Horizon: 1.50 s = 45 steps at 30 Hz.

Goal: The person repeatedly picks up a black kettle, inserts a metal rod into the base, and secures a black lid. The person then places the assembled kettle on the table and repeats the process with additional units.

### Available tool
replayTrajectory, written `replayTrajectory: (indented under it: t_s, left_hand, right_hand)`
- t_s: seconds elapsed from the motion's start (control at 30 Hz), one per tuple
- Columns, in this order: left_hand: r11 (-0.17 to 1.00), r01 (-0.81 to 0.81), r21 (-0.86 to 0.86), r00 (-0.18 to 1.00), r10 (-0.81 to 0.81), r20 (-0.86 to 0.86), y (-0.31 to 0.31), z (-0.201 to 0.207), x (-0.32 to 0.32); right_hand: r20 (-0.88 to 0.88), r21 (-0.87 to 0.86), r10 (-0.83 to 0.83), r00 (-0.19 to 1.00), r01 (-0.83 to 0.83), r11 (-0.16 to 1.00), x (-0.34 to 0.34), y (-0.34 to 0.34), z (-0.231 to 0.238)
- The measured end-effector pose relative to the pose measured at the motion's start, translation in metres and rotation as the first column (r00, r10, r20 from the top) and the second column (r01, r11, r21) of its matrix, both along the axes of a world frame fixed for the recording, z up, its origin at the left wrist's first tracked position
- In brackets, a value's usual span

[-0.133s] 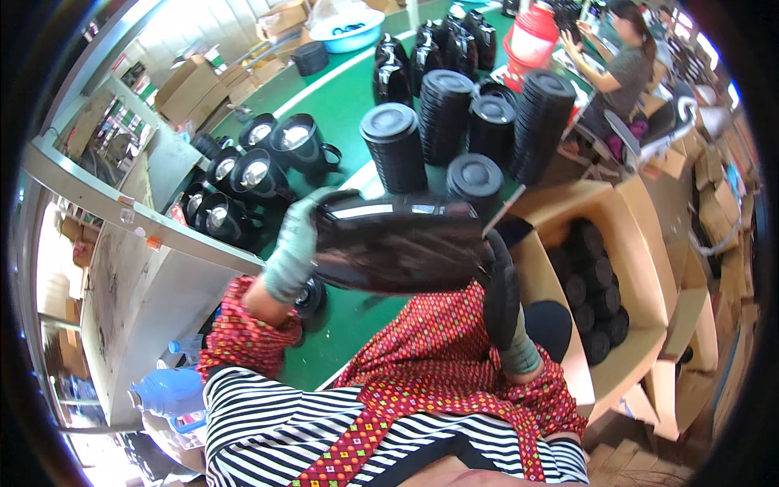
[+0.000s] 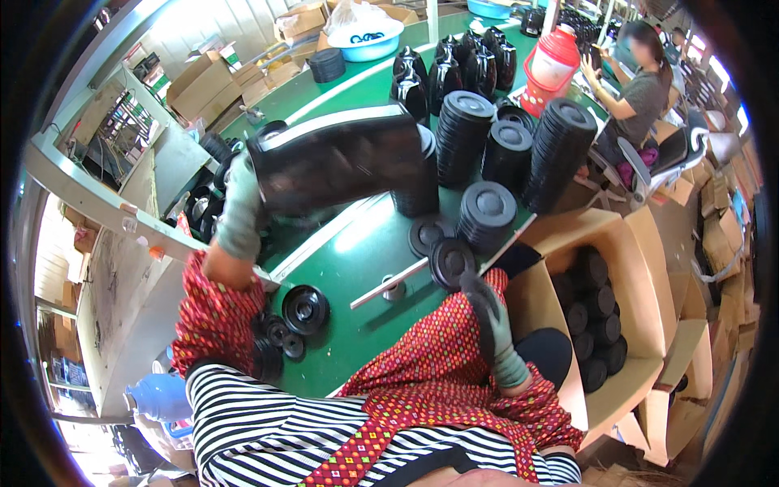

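Observation:
My left hand (image 2: 241,213), in a pale green glove, grips one end of a large glossy black cylindrical housing (image 2: 341,162). The housing is raised and lies nearly sideways over the table, slightly blurred. Part of the left fingers is hidden behind it. My right hand (image 2: 497,329), in a similar glove with a dark palm side, is lower right near the table's edge. Its fingertips are closed at the lower rim of a tilted black round lid (image 2: 452,261). Another black lid (image 2: 430,235) lies just behind. A thin pale rod (image 2: 389,284) is left of the lids.
Stacks of black lids (image 2: 466,138) and upright black housings (image 2: 446,73) stand across the green table (image 2: 349,349). Loose black discs (image 2: 306,310) lie at left. An open carton (image 2: 649,300) of black parts is at right. A person (image 2: 641,89) sits at far right.
The housing has moved left and up with my left hand, tilting at its right end. My right hand has come off the housing and moved down to the lid, and the view has shifted.

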State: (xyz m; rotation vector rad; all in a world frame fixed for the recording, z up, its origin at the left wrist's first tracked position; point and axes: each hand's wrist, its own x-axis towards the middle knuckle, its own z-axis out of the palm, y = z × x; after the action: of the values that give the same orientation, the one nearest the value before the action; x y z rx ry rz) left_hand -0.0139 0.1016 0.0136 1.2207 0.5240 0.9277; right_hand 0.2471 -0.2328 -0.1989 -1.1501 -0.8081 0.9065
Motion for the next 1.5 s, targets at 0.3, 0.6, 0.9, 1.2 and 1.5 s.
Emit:
replayTrajectory:
  t_s: [0.3, 0.6, 0.9, 1.2, 1.5]
  left_hand:
    - [0.776, -0.277, 0.566, 0.517, 0.617, -0.593, 0.325, -0.047, 0.083]
    - [0.730, 0.017, 0.684, 0.143, 0.675, -0.724, 0.352, -0.112, 0.251]
    - [0.917, -0.163, 0.365, 0.497, 0.396, -0.772, 0.363, -0.129, 0.265]
    - [0.557, 0.469, 0.685, 0.253, 0.659, -0.708, 0.208, -0.051, 0.104]
    - [0.383, 0.650, 0.656, 0.125, 0.798, -0.590, 0.163, -0.146, 0.041]
  right_hand:
    - [0.818, -0.044, 0.043, 0.573, -0.012, 0.999, 0.000, 0.018, -0.024]
    - [0.760, -0.141, 0.068, 0.647, 0.062, 0.988, 0.017, 0.028, -0.026]
    - [0.774, -0.155, 0.062, 0.630, 0.094, 0.983, 0.019, 0.038, -0.028]
    - [0.825, -0.084, 0.011, 0.564, 0.104, 0.991, 0.011, 0.030, -0.030]
    - [0.817, -0.069, 0.031, 0.575, 0.045, 0.997, 0.005, 0.024, -0.036]
